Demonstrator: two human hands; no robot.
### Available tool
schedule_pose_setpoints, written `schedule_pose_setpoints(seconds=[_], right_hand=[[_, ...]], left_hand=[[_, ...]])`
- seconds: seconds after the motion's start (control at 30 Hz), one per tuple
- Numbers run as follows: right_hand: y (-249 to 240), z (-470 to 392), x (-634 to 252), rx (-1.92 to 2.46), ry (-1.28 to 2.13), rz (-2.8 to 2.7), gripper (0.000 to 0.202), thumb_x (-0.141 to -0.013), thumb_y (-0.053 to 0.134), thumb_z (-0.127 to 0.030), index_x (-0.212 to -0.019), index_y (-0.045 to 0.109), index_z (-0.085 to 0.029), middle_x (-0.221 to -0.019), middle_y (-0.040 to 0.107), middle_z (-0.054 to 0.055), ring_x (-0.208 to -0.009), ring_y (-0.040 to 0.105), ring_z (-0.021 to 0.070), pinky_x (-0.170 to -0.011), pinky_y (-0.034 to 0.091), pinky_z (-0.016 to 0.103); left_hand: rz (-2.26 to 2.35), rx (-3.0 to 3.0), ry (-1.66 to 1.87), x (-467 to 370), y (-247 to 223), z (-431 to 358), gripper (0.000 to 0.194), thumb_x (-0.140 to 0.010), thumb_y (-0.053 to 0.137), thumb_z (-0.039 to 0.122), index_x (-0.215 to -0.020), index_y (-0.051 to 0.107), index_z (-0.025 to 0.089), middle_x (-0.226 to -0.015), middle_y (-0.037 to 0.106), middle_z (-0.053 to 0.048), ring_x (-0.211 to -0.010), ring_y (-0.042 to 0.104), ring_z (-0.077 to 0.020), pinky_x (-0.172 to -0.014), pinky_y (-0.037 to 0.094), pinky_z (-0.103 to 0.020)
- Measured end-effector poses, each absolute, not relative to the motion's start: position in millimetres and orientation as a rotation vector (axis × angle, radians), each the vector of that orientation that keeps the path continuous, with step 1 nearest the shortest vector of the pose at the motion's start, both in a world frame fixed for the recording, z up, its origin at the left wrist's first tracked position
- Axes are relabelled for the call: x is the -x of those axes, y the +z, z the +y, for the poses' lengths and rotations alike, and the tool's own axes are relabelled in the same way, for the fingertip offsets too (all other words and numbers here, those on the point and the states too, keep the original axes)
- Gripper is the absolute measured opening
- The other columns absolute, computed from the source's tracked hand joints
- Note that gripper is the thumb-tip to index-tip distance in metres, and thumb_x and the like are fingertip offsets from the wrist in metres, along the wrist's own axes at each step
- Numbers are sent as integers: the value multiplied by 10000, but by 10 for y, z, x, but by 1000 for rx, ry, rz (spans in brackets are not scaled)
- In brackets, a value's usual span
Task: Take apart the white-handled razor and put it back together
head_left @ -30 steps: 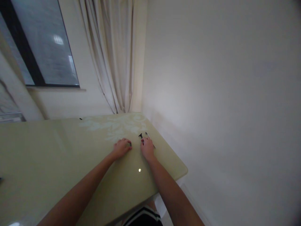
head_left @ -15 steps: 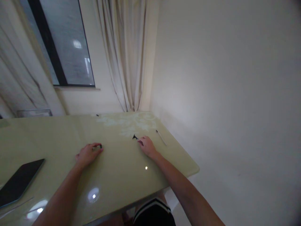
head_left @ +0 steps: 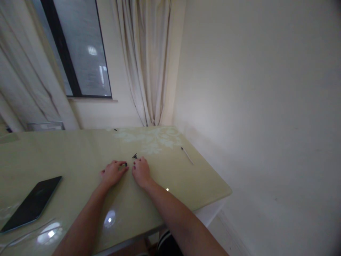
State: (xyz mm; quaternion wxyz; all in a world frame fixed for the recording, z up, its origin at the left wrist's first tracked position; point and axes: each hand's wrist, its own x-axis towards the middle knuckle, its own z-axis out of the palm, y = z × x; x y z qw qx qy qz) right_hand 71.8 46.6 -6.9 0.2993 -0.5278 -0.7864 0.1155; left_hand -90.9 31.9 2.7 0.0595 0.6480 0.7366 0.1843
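Note:
My left hand [head_left: 114, 173] rests on the glossy table [head_left: 170, 170], pinching a small dark piece [head_left: 126, 164] between thumb and fingertips. Just right of it, my right hand [head_left: 141, 171] is closed on a black razor-shaped tool [head_left: 134, 156]. The tool's wide head sticks out past the fingertips, while its handle is mostly hidden by the hand. A narrow gap separates the two hands.
A slim white stick with a dark tip [head_left: 187, 155] lies to the right. On the left are a black tablet [head_left: 33, 202] and a pale cable [head_left: 29, 233]. A tiny black piece [head_left: 115, 129] lies by the far edge, below the curtain [head_left: 151, 71].
My right hand has moved left with the razor-shaped tool, close to my left hand. The tool's head has turned. My left hand keeps its pinch; the view has shifted slightly.

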Motion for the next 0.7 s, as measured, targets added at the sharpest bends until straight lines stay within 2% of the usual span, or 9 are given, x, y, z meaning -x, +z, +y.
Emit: schedule_pose_setpoints(seconds=[0.23,0.37,0.5,0.7], right_hand=[[-70,408,-712,1407,302,-2085,180,-942,567,-176,-1043,713,-142,-1129,634,152,-1086,576,263,-964,470,369],[-75,463,-841,1340,333,-2042,273,-946,613,-287,-1177,696,-167,-1177,629,130,-1091,590,241,-979,469,343],[40,678,-1497,1502,168,-1909,331,-961,584,-284,-1269,652,-184,-1219,629,129,-1155,570,250,-1012,442,355],[267,829,-2914,2005,-146,-1677,295,-932,582,-214,-1215,640,-151,-1240,612,194,-1200,538,319,-973,424,410]], left_hand=[[2223,-1969,594,915,10,332,476,-919,497,481,-1269,727,256,-1223,711,-138,-1167,625,-353,-921,463,-500],[2229,-1948,588,915,12,331,484,-924,483,497,-1274,720,262,-1241,705,-137,-1184,618,-361,-939,458,-533],[2222,-1925,556,907,34,332,507,-921,473,513,-1305,698,268,-1273,693,-134,-1218,602,-372,-962,449,-573],[2215,-1883,507,909,65,360,522,-918,463,526,-1319,687,279,-1293,687,-137,-1239,588,-378,-969,442,-586]])
